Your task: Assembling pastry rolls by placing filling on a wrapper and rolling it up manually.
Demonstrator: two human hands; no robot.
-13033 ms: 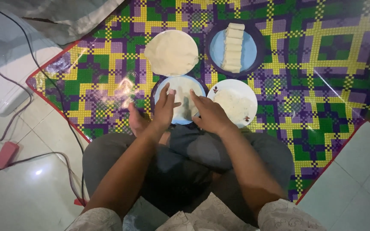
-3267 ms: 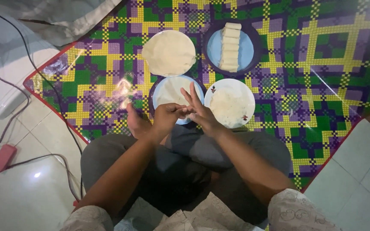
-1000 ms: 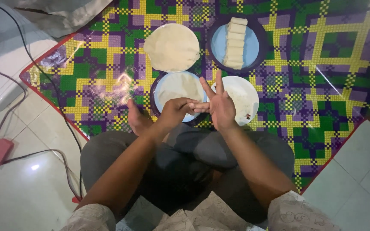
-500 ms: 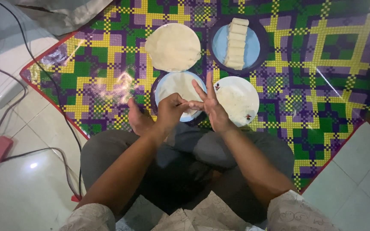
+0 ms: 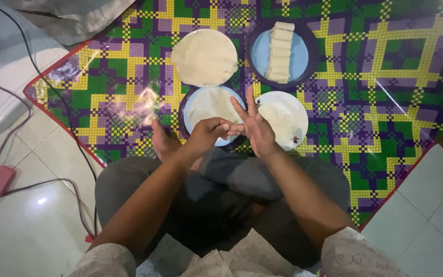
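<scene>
I sit cross-legged on the pale tiled floor (image 5: 21, 231) at the edge of a glossy plastic mat checked in green, purple and yellow (image 5: 385, 66), where a stack of thin round cream wrappers (image 5: 204, 56) lies beside a dark-rimmed blue plate holding a row of pale rolled pastries (image 5: 280, 51). Nearer me sit a blue plate with one flat wrapper on it (image 5: 206, 105) and a white plate smeared with filling (image 5: 285, 115). My right hand (image 5: 255, 128) hovers over these two with fingers spread, gripping nothing, and my left hand (image 5: 207, 134), curled, pinches its fingertips.
</scene>
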